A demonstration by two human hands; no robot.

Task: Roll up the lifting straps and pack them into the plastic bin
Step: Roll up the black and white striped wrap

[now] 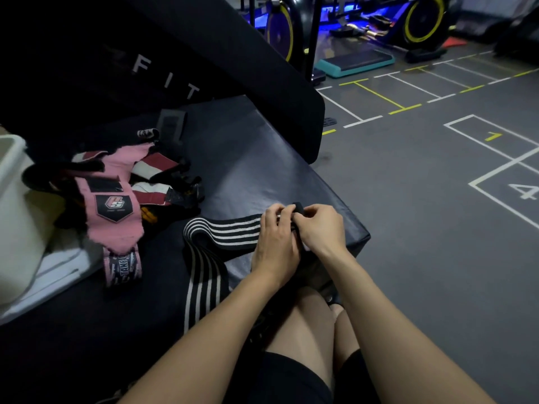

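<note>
Two hands meet near the right-hand edge of a dark padded bench (248, 158), close to its near right corner. The left hand (275, 243) lies over a black strap with white stripes (224, 228), its fingers curled forward onto the strap's end. The right hand (320, 228) pinches that same end, thumb and fingers closed on a small dark roll or tab (298, 207) that shows just above the knuckles of both hands. How tightly the end is wound cannot be told, since the hands cover it.

From the hands the striped strap runs left across the bench, bends in a loop, then trails back toward the near edge and down beside the person's bare knee.

Toward the left edge of the bench lies a loose heap of other straps: a pink wrap with a dark logo patch (113, 205), its patterned tail (122, 266) hanging toward the near side, and red-and-white straps (154, 167) tangled with black ones behind it. A grey hook-and-loop piece (170, 123) rests farther back, near the upright black pad (145, 53) with pale letters on it.

A white plastic bin (14, 217) stands at the far left edge, touching the heap, on a pale flat sheet (58, 272).

Beyond the bench's right edge spreads a grey floor (408, 199) marked with white and yellow lines and numerals, with a teal step platform (354, 63) and yellow-rimmed exercise bikes (420, 21) at the back.
</note>
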